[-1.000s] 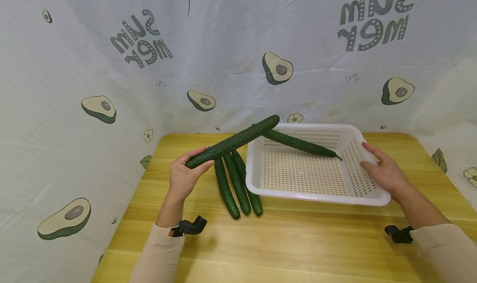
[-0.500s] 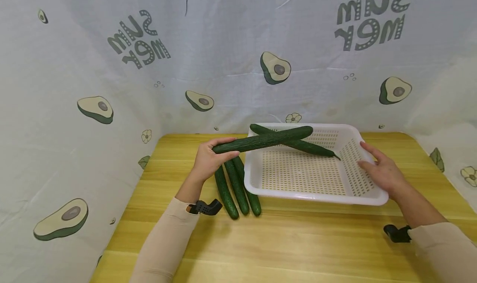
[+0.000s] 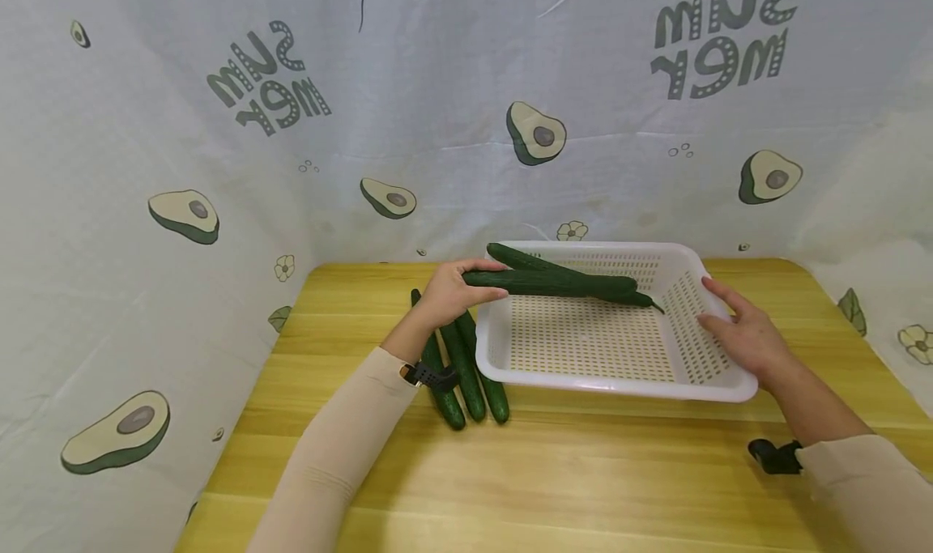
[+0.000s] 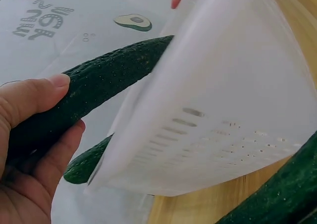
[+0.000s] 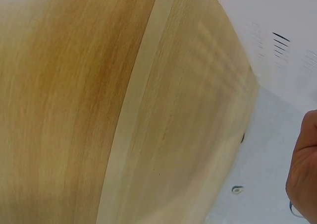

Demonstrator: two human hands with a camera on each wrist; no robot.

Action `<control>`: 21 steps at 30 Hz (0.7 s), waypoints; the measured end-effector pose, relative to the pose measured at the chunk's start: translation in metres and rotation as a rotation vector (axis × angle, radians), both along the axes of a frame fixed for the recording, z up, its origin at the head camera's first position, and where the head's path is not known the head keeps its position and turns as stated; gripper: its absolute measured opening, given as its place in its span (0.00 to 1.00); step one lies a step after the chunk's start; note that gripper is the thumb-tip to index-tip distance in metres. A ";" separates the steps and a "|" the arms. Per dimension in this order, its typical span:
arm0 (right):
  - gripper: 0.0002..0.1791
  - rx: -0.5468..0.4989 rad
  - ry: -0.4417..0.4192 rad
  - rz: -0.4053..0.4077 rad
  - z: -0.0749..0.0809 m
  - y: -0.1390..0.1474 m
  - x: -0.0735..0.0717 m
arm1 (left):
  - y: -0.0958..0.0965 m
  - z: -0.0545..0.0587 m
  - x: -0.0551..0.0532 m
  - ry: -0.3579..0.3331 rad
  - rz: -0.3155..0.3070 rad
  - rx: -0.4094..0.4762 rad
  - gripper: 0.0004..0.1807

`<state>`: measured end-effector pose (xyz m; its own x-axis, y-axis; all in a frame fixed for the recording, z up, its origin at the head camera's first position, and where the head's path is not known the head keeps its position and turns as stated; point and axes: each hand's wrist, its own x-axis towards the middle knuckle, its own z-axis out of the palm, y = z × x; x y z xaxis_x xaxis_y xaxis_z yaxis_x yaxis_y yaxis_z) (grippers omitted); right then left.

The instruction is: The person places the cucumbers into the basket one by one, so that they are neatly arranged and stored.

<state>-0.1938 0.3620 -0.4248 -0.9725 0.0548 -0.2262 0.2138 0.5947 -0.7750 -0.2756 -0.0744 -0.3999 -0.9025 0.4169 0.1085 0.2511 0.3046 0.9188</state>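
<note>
My left hand [image 3: 453, 292] grips one end of a long dark green cucumber [image 3: 547, 282], thumb on one side and fingers on the other. That cucumber reaches over the left rim of a white perforated plastic basket [image 3: 590, 381] and overlaps a second cucumber [image 3: 513, 255] lying slantwise inside. In the left wrist view the held cucumber [image 4: 119, 70] passes over the basket's edge, and the second one's tip [image 4: 86, 164] pokes out below it. At the basket's right end, my right hand [image 3: 751, 334] holds the rim, thumb inside.
Several more cucumbers [image 3: 470, 375] lie side by side on the wooden table [image 3: 568, 472], left of the basket and partly under my left forearm. A white cloth [image 3: 437, 132] printed with avocados hangs behind and to the left of the table.
My left hand has carried its cucumber rightward, from above the loose cucumbers to over the basket, swinging it from slanted to nearly level. My right hand keeps its hold on the basket.
</note>
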 end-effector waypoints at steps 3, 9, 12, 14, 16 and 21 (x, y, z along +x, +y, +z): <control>0.40 -0.003 -0.002 -0.003 -0.001 0.001 0.000 | 0.010 0.001 -0.005 -0.007 -0.032 -0.038 0.21; 0.40 -0.008 -0.007 -0.010 -0.001 0.001 0.000 | 0.025 0.000 -0.012 -0.025 -0.075 -0.082 0.21; 0.40 -0.013 -0.009 -0.007 -0.001 0.000 0.000 | 0.033 0.002 -0.015 -0.040 -0.097 -0.101 0.22; 0.40 -0.015 -0.011 -0.006 -0.001 0.000 0.000 | 0.037 0.004 -0.017 -0.050 -0.114 -0.120 0.22; 0.40 -0.013 -0.011 -0.005 0.000 0.001 0.000 | 0.042 0.007 -0.019 -0.061 -0.133 -0.135 0.23; 0.40 -0.008 -0.004 -0.002 0.000 0.001 0.000 | 0.048 0.014 -0.022 -0.062 -0.159 -0.163 0.25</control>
<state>-0.1940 0.3632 -0.4250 -0.9714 0.0553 -0.2309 0.2186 0.5879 -0.7788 -0.2972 -0.0264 -0.3860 -0.8267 0.5620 -0.0260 0.2523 0.4117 0.8757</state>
